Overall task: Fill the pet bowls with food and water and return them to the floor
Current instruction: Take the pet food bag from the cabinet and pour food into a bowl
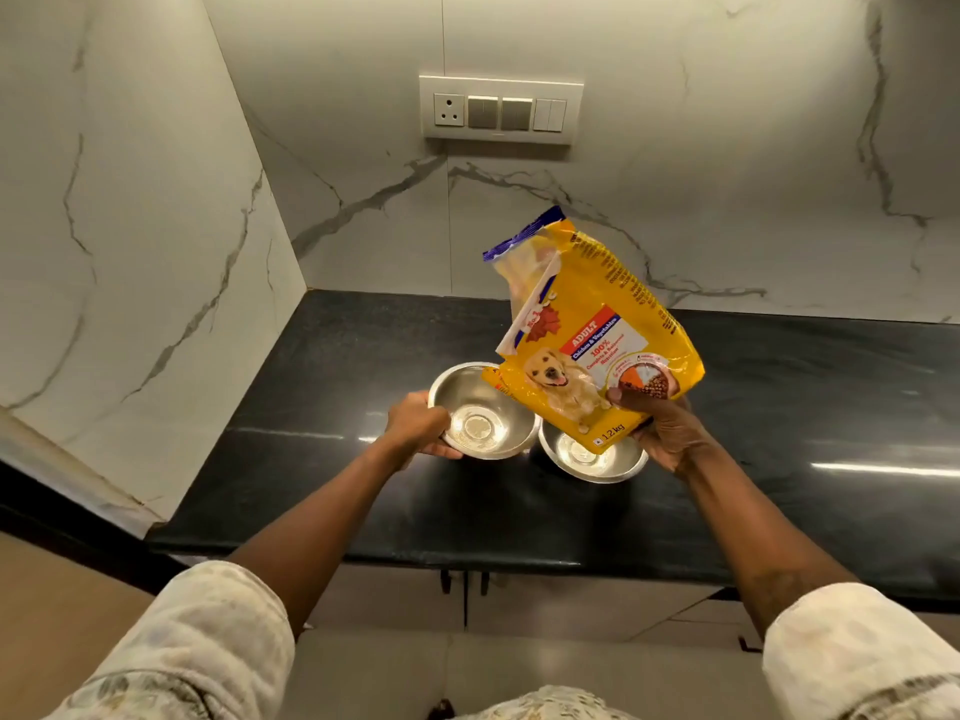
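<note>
Left hand: grip clamped on the near-left rim of the round stainless-steel pet bowl on the left, steadying it or tipping it a little off the counter; which of the two I cannot tell.
Right hand: grip closed on the bottom corner of the yellow plastic dog-food bag, thumb across the printed front.
Bag axis: its long axis runs from the right hand up and away, leaning left; the open purple-edged top is the high end, so nothing can spill yet.
Key relation: the left bowl lies just left of and below the bag's lower edge, which overlaps its far-right rim in this view; the mouth must swing over leftward and down to reach it.
Second bowl: a matching round steel bowl sits on the polished black stone counter, partly hidden under the bag.
Contents: both bowls look empty.
Judged stage: early; food not poured, water not started.
</note>
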Demonstrator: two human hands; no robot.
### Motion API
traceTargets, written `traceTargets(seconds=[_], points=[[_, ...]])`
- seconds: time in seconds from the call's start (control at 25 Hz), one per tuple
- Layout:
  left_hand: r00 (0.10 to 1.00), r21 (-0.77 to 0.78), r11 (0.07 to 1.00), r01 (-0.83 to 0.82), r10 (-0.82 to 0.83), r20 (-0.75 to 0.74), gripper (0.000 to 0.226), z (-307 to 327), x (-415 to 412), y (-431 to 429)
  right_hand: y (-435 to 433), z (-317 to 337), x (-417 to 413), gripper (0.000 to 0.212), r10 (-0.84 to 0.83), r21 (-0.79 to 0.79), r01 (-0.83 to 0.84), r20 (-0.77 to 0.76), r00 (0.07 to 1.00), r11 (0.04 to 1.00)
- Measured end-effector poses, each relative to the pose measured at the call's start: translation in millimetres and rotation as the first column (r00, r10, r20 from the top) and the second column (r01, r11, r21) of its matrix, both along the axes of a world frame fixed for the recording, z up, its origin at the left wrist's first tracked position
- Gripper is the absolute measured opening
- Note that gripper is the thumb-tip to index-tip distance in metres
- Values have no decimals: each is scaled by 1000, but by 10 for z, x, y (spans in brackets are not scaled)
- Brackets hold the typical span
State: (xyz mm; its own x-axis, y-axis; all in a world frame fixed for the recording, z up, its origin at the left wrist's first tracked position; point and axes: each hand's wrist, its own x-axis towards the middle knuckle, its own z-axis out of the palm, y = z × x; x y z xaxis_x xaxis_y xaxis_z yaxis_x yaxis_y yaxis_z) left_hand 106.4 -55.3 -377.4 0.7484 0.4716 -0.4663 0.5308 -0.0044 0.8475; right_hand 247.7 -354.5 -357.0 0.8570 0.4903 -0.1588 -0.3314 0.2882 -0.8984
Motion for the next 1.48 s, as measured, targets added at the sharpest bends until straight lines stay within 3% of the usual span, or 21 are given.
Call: traceTargets(seconds=[0.4,0.92,1.2,1.48], points=[[1000,-25,999,30,-29,8,39,-11,126,140,128,133,159,104,112,-222,-84,118,987,971],[999,-53,998,31,-31,7,35,-57,125,164,141,190,202,73,126,-261,-80,167,978,962],[1000,-57,998,31,-31,-4,39,-95,156,144,98,196,290,83,177,-338,-101,203,963,936],[998,-70,996,56,-56,-1,40,-79,188,143,136,313,296,70,188,-380,-85,242,952,921]])
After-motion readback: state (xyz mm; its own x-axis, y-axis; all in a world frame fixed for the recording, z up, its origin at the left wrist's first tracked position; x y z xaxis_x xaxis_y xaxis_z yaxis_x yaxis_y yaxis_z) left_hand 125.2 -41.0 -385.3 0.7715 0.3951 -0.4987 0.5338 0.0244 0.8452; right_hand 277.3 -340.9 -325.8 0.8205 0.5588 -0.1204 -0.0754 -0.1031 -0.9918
